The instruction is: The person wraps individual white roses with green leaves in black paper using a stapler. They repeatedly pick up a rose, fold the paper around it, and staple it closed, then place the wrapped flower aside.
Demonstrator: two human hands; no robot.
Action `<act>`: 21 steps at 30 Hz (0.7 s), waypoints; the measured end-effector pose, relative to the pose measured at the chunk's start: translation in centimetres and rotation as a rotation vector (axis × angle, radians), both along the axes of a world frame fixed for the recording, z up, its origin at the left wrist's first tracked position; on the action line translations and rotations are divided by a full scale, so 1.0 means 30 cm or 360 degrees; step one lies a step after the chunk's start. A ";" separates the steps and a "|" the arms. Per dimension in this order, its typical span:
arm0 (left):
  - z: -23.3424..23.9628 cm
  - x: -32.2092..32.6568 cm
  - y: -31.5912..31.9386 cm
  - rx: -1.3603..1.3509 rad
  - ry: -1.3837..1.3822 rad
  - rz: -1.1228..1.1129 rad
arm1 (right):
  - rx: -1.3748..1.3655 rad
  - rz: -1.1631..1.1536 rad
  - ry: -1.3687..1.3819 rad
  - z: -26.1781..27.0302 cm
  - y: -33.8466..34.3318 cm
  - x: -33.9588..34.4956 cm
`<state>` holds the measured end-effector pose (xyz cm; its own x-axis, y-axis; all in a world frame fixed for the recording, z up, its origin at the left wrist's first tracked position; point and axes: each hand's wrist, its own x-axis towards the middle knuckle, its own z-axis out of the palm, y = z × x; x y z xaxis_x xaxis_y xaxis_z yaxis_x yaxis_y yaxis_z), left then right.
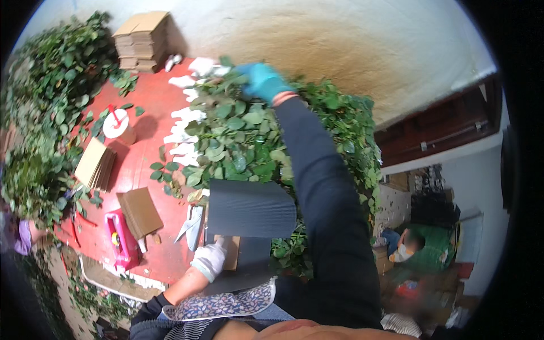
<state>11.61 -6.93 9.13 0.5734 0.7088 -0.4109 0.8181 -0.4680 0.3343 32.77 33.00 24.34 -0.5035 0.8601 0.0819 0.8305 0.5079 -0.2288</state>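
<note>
My left hand (209, 260), in a white glove, rests at the edge of a brown cardboard piece (232, 253), just below a bent black corrugated sheet (250, 209). Whether its fingers grip anything is unclear. At the far side of the table, my right hand (261, 81) wears a teal glove and is blurred by motion. It is at the top of a row of leafy green stem bunches (242, 127), whose ends are in white wraps (185, 127). Leaves hide its fingertips. Scissors (193, 227) lie left of the black sheet.
On the red table (148, 93) stand a cardboard stack (140, 40), a lidded cup (119, 127), cardboard pieces (95, 165) and a pink tape dispenser (122, 240). Red-handled pliers or cutters (75, 229) lie left. Foliage (51, 85) heaps the left side. A person (403, 246) is lower right.
</note>
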 end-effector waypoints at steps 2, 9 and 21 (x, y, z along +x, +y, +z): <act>-0.065 0.009 -0.021 -0.0066 -0.0105 0.0079 | 0.0169 -0.0081 0.0641 0.001 0.038 0.216; -0.099 -0.016 -0.027 0.0071 -0.0279 0.0188 | -0.0238 -0.0245 0.0970 -0.014 0.114 0.011; -0.074 -0.005 -0.035 0.0093 -0.0408 0.0233 | 0.0365 -0.0140 -0.0101 -0.193 0.195 0.035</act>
<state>11.46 -7.97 6.91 0.5430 0.8099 -0.2218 0.7706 -0.3757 0.5148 33.83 38.84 18.55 -0.4376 0.8635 0.2508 0.8829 0.4654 -0.0617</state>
